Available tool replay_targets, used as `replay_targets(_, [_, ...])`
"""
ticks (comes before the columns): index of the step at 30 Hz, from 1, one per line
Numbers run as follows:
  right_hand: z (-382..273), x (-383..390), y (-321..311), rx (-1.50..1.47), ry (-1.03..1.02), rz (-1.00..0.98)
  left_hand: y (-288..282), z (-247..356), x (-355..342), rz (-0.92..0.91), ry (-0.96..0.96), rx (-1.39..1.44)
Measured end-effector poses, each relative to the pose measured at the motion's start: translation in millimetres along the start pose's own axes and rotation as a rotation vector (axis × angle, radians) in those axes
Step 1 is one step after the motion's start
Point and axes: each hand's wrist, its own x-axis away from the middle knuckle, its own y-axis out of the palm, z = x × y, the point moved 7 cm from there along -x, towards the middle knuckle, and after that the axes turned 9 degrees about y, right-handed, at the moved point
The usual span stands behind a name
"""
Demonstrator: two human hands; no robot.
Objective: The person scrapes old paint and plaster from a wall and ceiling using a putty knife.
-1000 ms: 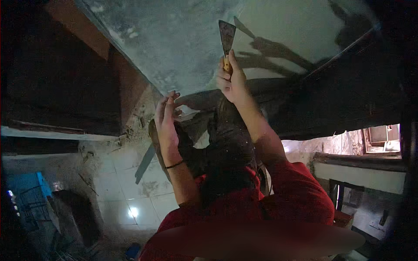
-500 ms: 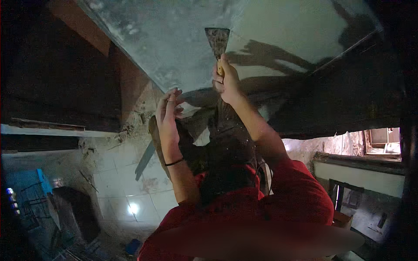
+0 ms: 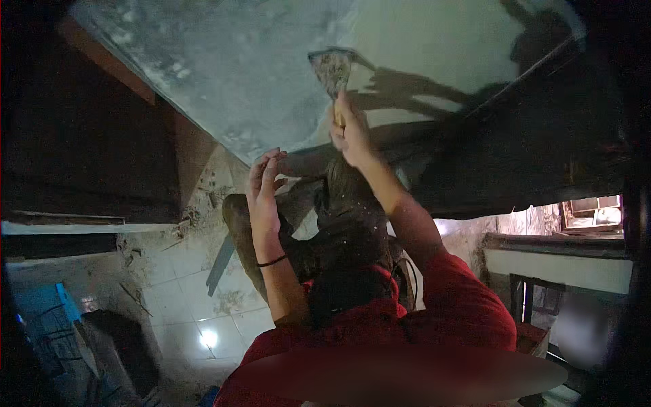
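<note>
A putty knife [image 3: 332,71] with a wide, flared blade and a yellowish handle is gripped in my right hand [image 3: 351,129]. Its blade points away from me over a large flat panel [image 3: 224,61], mottled grey on the left and smoother pale green on the right. Whether the blade edge touches that surface I cannot tell. My left hand [image 3: 266,180] is raised near the panel's near corner, fingers loosely bent and apart, with nothing in it. A dark band circles the left wrist. Shadows of my arm and the knife fall across the pale part.
Below lies a tiled floor [image 3: 203,298] with debris along its left side. A grey strip [image 3: 219,264] lies on the tiles near my leg. Dark surfaces flank the panel on both sides. A ledge [image 3: 556,268] runs at the right, and a bright blue object [image 3: 64,298] stands far left.
The putty knife has turned and shifted slightly left, its blade now tilted and showing pale smears. My right hand moved slightly with it. The left hand sits slightly lower, and the whole view has shifted.
</note>
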Motion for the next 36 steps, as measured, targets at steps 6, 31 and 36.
replay_targets(6, [-54.0, -0.4, -2.8, -0.081, -0.179, 0.068, -13.2, 2.6, 9.6, 0.065, 0.000, 0.017])
replay_targets(31, [12.8, 99.3, 35.5, 0.760, -0.076, -0.285, 18.4, 29.1, 24.8, -0.199, 0.284, 0.154])
replay_targets(36, [16.8, 123.5, 18.0, 0.542, 0.027, -0.367, 21.8, 20.0, 18.7, -0.263, 0.331, 0.085])
